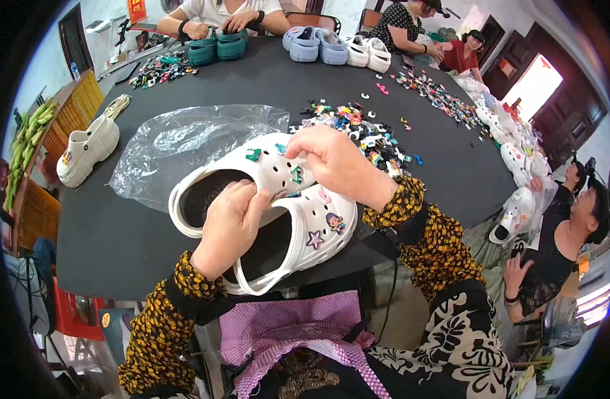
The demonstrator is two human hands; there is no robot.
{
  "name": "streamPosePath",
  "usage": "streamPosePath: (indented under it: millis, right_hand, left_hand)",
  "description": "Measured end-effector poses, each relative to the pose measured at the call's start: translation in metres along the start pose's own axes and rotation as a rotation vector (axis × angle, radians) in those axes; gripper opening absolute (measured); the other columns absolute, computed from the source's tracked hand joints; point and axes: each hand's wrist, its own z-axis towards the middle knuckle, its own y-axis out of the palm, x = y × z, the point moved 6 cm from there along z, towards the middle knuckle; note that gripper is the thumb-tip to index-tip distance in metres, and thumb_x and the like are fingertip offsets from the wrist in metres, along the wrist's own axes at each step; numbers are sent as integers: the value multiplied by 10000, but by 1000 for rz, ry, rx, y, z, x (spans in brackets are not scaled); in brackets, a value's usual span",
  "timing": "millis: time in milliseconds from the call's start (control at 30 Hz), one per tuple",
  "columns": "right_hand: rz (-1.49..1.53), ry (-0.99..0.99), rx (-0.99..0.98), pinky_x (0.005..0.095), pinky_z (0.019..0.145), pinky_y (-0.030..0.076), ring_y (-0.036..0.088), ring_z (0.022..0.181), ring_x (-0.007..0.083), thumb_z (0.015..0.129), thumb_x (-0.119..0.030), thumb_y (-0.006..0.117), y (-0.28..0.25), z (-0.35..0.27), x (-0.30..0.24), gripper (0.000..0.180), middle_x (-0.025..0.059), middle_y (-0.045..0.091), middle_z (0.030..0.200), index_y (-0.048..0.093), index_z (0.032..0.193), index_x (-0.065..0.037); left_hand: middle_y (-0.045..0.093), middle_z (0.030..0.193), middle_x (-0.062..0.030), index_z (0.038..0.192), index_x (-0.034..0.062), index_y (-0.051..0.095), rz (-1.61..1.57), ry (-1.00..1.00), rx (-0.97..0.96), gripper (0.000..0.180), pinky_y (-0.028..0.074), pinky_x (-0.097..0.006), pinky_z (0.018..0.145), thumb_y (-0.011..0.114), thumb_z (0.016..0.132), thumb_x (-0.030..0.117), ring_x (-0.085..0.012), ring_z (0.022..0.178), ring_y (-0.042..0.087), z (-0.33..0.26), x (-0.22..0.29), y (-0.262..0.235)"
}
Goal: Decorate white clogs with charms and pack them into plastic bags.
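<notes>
A white foam clog (pixel 268 176) with green charms on its toe lies on the black table, partly over a second white clog (pixel 321 229). That second one bears a pink star charm (pixel 315 240) and a doll-shaped charm (pixel 335 222). My left hand (pixel 232 216) grips the upper clog at the edge of its foot opening, fingers inside. On its toe, my right hand (pixel 331 159) is closed in a pinch beside a small teal charm (pixel 280 148); what the fingertips hold is hidden. A green charm (pixel 253 154) sits left of them, another green charm (pixel 296 174) below.
Behind the clogs lies a clear plastic bag (pixel 165 153), with a pile of loose charms (pixel 371 133) right of it. A single white clog (pixel 89 149) stands at the left edge. Across the table a person handles green clogs (pixel 217 48); bagged white clogs (pixel 514 159) line the right edge.
</notes>
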Motion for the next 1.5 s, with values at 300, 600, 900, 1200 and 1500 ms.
streamPosePath:
  millis: [300,600,900,1200,1500]
  right_hand:
    - [-162,-189,-102,394,891,494,603,1021,305,714,73,542,5,-8,-11,232,141,687,1031,681,871,-27]
    - [-189,-202,-163,383,820,490,603,929,291,717,27,576,15,-8,-17,114,113,652,833,646,781,-36]
    - [-272,-245,-293,358,829,503,600,955,289,728,44,575,22,-5,-21,102,114,639,916,595,790,-35]
    - [-209,-203,-290,381,776,486,590,883,315,746,21,552,27,-3,-18,84,133,591,845,580,805,-32]
    - [-244,-143,-254,366,768,485,604,872,312,785,36,532,21,-12,-18,174,128,619,841,629,925,2]
  left_hand:
    - [531,719,-154,732,-9,548,50,19,-23,279,430,-445,658,571,930,186,-352,727,536,0,1,2]
    - [547,721,-142,767,-2,584,67,63,-19,244,441,-440,659,579,924,185,-344,730,549,-1,4,1]
    - [551,717,-139,764,3,585,80,80,-19,228,441,-442,675,585,911,177,-345,730,553,-1,4,3]
    - [559,725,-150,708,2,554,68,116,-11,228,451,-438,689,612,883,136,-355,731,563,-2,2,2]
    - [563,737,-157,735,-4,572,21,39,9,230,451,-444,697,589,904,150,-360,745,564,-1,1,2]
